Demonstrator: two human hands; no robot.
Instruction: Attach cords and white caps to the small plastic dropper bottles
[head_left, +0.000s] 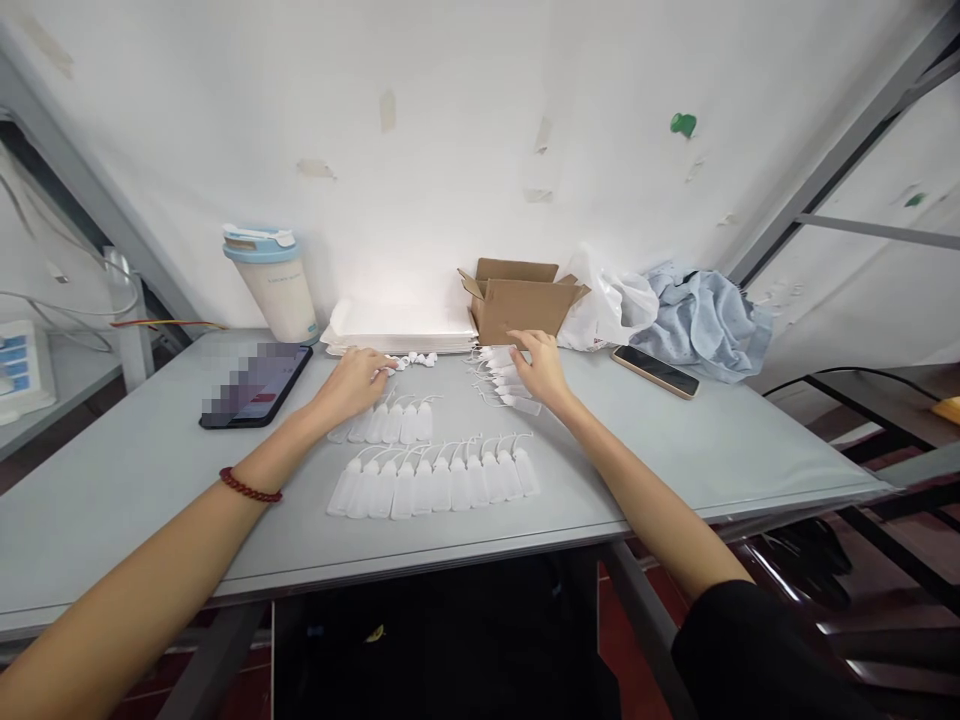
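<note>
My left hand (356, 383) reaches to the left end of a short row of small white pieces (421, 359), its fingertips drawn together on one of them. Over a loose stack of translucent white, bottle-shaped tags with cord loops (523, 403), my right hand (540, 365) has its thumb and fingers apart; the hand partly hides the stack. Between and below my hands, more such tags lie flat in a short upper row (409, 422) and a longer, evenly fanned lower row (442, 485), their cords pointing away from me.
Against the wall are a cup with a blue lid (274, 290), a stack of white sheets (405, 325), an opened cardboard box (521, 305), a white plastic bag (607, 305) and blue cloth (701, 320). One phone (266, 385) lies at left, another phone (656, 372) at right.
</note>
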